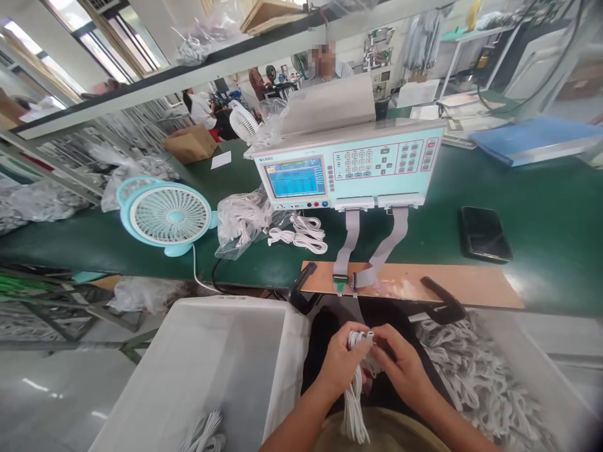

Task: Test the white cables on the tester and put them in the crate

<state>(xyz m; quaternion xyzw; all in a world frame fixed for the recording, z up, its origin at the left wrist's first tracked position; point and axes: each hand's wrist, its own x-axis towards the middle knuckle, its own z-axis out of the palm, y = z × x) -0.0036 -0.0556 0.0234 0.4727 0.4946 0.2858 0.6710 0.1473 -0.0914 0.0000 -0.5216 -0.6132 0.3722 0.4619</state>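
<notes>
A bundle of white cables [354, 408] hangs from my left hand [346, 355], whose fingers are wrapped round its upper end above my lap. Close beside it, my right hand [398, 359] has its thumb and fingers pinched at the top of the same bundle, near a small white cable end [370, 335]. What exactly the right fingertips grip is too small to make out. In front of both hands, a green connector board [340, 284] on a grey ribbon cable [349, 242] sits at the edge of a wooden board [475, 285].
A tester with a screen [296, 180] stands on the green table, with a teal fan [169, 216], bagged cables [242, 220] and a phone [485, 232]. Black clamps [304, 290] hold the board. A white bin [188, 351] is left; many cables [480, 383] lie right. Another person sits opposite.
</notes>
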